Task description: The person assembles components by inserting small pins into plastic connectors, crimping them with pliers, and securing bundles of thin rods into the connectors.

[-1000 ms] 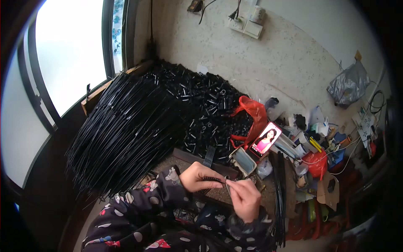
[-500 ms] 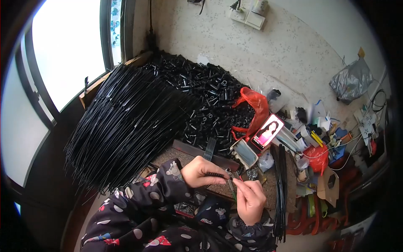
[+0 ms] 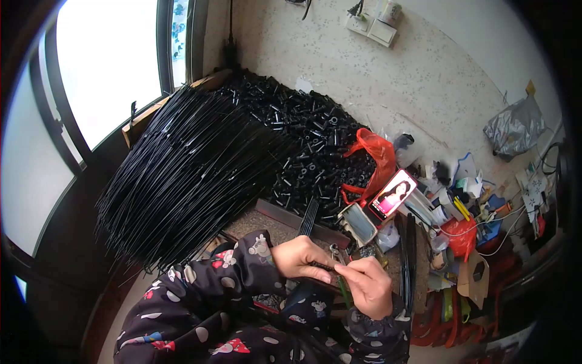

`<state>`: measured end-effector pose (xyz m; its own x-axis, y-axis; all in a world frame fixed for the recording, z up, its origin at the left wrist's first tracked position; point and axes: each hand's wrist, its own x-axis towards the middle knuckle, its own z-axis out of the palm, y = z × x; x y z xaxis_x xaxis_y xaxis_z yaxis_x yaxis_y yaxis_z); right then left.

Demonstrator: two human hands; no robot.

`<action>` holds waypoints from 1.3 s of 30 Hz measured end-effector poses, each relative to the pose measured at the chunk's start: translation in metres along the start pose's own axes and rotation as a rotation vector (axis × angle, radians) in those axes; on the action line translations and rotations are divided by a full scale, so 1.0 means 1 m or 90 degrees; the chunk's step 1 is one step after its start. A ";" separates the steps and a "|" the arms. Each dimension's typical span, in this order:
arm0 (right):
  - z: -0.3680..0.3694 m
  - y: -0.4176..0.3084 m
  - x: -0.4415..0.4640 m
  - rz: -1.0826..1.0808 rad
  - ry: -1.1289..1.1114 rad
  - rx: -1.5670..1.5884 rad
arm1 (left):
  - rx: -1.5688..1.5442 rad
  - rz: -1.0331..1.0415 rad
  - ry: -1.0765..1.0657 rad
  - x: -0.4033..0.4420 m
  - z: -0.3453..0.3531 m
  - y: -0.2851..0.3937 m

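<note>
Dark piece (image 3: 321, 266): one, short and slim, held above the table's (image 3: 257, 225) near edge, between both hands; ribbed or plain, too small to tell from here.

Left hand (image 3: 301, 259): thumb and fingers clamped along the dark piece, its end pointing to the right hand.

Right hand (image 3: 365, 285): fingers curled, thumb and forefinger pinched on that end; whether they grip some smaller part too, I cannot tell.

Step in hand, as I judge it: close fingertip work on the end of the piece. Next move seems to call for a steady left grip and a fine, light right pinch.

Tool (image 3: 344, 290), green-handled: one, just beside the right fingers; not clear whether anything touches it.

Strips (image 3: 310, 215), black: a flat fan, lying across the metal bar (image 3: 279, 213) beyond the left hand.

Tray (image 3: 360, 223), pale-rimmed: beyond the right hand, next to the phone (image 3: 394, 193), screen lit and leaning.

Red bag (image 3: 382, 155): open, behind the phone.

Tubes (image 3: 309, 121), black: a large heap toward the wall (image 3: 418, 91).

Rods (image 3: 188, 176), black: a broad sheaf, left of the heap, under the window (image 3: 112, 67).
</note>
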<state>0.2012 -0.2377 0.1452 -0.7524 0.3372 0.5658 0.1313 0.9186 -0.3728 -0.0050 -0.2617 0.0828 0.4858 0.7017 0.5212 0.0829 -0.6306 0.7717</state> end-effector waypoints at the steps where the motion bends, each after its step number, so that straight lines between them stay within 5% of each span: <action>1: 0.001 0.000 0.001 0.004 0.003 0.010 | 0.003 -0.009 -0.005 -0.001 0.000 0.000; 14: 0.017 -0.018 0.017 0.034 0.006 -0.019 | 0.001 -0.053 0.027 -0.011 -0.003 -0.003; 17: 0.024 -0.026 0.027 0.044 0.006 -0.022 | 0.036 -0.224 -0.049 -0.015 -0.002 -0.005; 18: 0.025 -0.023 0.030 0.013 -0.006 -0.030 | -0.097 -0.224 -0.005 -0.023 0.010 -0.024; 21: 0.027 -0.017 0.028 0.021 0.003 -0.035 | 0.350 -0.230 0.007 -0.047 0.037 -0.062; 22: 0.025 -0.017 0.027 0.046 0.006 -0.026 | 0.443 -0.321 -0.057 -0.053 0.040 -0.067; 25: 0.016 -0.018 0.019 0.004 -0.088 0.033 | 0.654 -0.268 -0.049 -0.059 0.036 -0.074; 29: 0.028 -0.036 0.005 -0.121 -0.325 0.353 | 0.774 -0.233 -0.200 -0.057 0.034 -0.083; 31: 0.035 -0.011 0.016 -0.110 -0.471 0.527 | 0.702 -0.210 -0.156 -0.062 0.036 -0.083; 32: 0.039 0.016 0.031 -0.136 -0.422 0.532 | 0.645 -0.200 -0.121 -0.066 0.037 -0.085; 33: 0.046 0.041 0.032 0.088 -0.354 0.523 | 0.589 -0.190 -0.084 -0.070 0.038 -0.086; 34: 0.061 0.073 0.028 0.330 -0.138 0.445 | 0.667 -0.187 -0.158 -0.077 0.039 -0.086; 35: 0.067 0.108 0.032 0.420 -0.007 0.263 | 0.643 -0.239 -0.219 -0.070 0.032 -0.059; 37: 0.070 0.185 0.010 0.374 0.094 -0.216 | 0.604 -0.234 -0.200 -0.085 0.035 -0.054; 39: 0.074 0.226 -0.025 0.346 0.053 -0.381 | 0.583 -0.225 -0.173 -0.090 0.034 -0.052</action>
<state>0.2025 -0.0537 -0.0077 -0.4370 0.7601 0.4809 0.8048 0.5692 -0.1684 -0.0230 -0.3029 -0.0168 0.4764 0.8696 0.1298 0.8384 -0.4938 0.2307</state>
